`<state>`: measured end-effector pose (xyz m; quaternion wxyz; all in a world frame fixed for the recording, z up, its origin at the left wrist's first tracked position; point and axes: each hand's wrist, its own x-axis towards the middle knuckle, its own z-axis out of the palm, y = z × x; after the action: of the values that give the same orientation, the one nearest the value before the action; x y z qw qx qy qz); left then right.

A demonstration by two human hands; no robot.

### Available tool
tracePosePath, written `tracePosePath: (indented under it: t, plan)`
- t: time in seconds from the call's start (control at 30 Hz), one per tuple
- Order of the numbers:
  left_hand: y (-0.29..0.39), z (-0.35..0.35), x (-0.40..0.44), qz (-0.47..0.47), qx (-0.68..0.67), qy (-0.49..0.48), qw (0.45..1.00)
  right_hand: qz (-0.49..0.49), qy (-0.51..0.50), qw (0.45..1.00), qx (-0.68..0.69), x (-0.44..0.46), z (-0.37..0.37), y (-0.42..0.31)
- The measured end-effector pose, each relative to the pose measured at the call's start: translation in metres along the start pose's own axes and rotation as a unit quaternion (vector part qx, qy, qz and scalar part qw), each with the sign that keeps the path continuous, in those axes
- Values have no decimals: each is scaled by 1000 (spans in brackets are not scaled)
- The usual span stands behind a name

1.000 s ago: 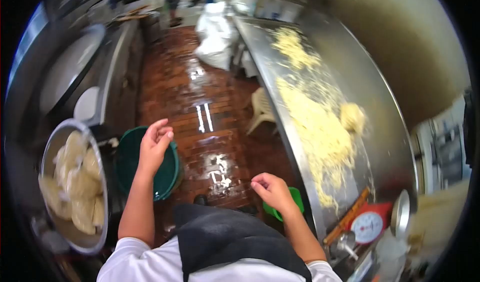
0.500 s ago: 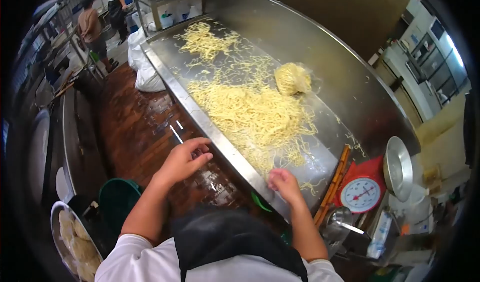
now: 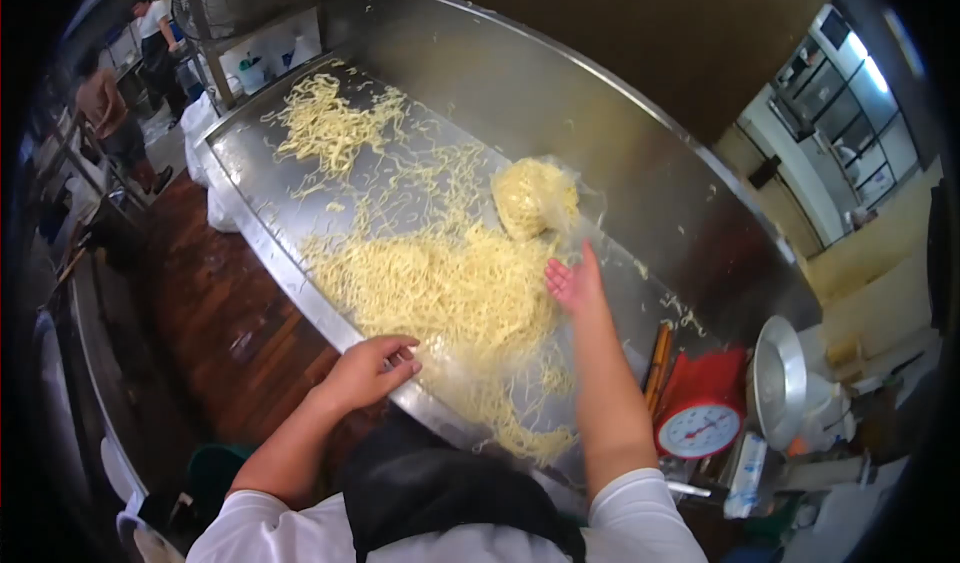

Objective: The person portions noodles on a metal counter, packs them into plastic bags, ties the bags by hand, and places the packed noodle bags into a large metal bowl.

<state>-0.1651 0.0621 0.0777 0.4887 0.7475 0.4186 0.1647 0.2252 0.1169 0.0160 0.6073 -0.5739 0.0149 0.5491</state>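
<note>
My right hand (image 3: pixel 577 281) reaches over the noodles with its fingers stretched and spread, holding nothing. Just beyond it sits a clear plastic bag filled with noodles (image 3: pixel 528 199), apart from the fingers. My left hand (image 3: pixel 375 371) hovers by the near rim of the metal table (image 3: pixel 290 275); its fingers are curved, the thumb stands apart, and I see nothing in its grasp. Between the hands spreads a wide heap of loose yellow noodles (image 3: pixel 445 288), with a pale, blurry sheen close to my left fingertips. A smaller noodle pile (image 3: pixel 330 128) lies at the far left.
To my right stand a red dial scale (image 3: pixel 703 403), a round metal pan (image 3: pixel 780 388) and bamboo sticks (image 3: pixel 660 363). A tall metal wall (image 3: pixel 640 168) backs the table. White sacks (image 3: pixel 208 153) and two people are at the far left.
My right hand has moved forward from the near rim toward the bagged noodles, and its curled fingers have spread. My view has shifted; my left hand stays near the rim.
</note>
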Motion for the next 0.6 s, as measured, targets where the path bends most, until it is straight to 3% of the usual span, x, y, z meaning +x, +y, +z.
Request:
tracePosePath:
  t: [0.13, 0.23, 0.3, 0.37, 0.53, 0.6]
  plan:
    - [-18, -19, 35, 17, 30, -29, 999, 31, 59, 998, 18, 50, 29, -26]
    - [-26, -37, 46, 9, 42, -34, 999, -24, 16, 1000, 10, 130, -1, -32]
    - [-34, -44, 50, -6, 43, -35, 998, -123, 89, 987, 50, 90, 36, -58]
    - [-43, -46, 54, -18, 45, -34, 998, -199, 96, 975, 20, 53, 66, -84]
    - [-27, -33, 57, 18, 52, -53, 997, -304, -9, 951, -48, -12, 114, -106]
    - [-19, -23, 56, 39, 48, -56, 997, -347, -29, 938, -10, -46, 116, -124]
